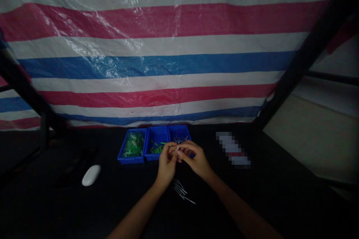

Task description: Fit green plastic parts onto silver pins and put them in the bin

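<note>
My left hand (167, 159) and my right hand (195, 158) meet just in front of the blue trays, thumbs and fingertips pinched together. Between the fingertips shows a tiny pale piece (177, 149), too small to name. Behind my hands, the right-hand blue tray (179, 129) holds several thin metal pins (181, 139). Green pieces (157, 147) lie in the middle blue tray (150, 134), partly hidden by my left hand. On the table below my hands rest several thin silvery rods (180, 188).
A left-hand blue tray (121, 155) holds a clear bag of green pieces (134, 144). On the black table (112, 209) a white mouse-shaped object (91, 175) lies at left, and a pixelated item (233, 149) at right. Striped plastic sheeting (157, 63) hangs behind, between dark frame posts (297, 56).
</note>
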A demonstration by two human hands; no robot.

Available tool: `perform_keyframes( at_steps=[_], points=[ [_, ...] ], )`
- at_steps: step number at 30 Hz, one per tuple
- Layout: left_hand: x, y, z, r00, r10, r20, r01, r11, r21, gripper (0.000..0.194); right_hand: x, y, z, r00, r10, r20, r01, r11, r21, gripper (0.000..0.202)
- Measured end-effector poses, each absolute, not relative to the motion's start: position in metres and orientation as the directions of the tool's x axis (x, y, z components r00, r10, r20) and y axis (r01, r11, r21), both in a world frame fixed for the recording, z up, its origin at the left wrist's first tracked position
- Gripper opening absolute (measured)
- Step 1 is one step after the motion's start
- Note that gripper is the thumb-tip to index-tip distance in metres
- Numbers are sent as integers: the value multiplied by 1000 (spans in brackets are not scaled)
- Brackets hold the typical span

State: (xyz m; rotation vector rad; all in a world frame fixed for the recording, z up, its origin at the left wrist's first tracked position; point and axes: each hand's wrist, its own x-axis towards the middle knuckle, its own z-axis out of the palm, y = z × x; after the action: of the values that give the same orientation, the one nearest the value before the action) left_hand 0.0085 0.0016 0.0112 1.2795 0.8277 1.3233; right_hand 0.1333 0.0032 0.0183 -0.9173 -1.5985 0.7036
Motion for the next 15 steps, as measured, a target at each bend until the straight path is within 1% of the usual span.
perform_keyframes(
  at_steps=[6, 12, 15],
  points=[
    [7, 3, 10, 149, 961, 235, -247, -194, 949, 24, 133, 2, 18, -65, 847, 527, 211, 528, -823, 13],
    [7, 3, 15, 125, 962, 243, -227, -210, 951, 26, 134, 0, 20, -30, 837, 546, 240, 536, -809, 14],
    [4, 3, 16, 115, 962, 249, -191, -224, 956, 24, 136, -2, 19, -12, 825, 565, 277, 546, -791, 13]
  ],
)
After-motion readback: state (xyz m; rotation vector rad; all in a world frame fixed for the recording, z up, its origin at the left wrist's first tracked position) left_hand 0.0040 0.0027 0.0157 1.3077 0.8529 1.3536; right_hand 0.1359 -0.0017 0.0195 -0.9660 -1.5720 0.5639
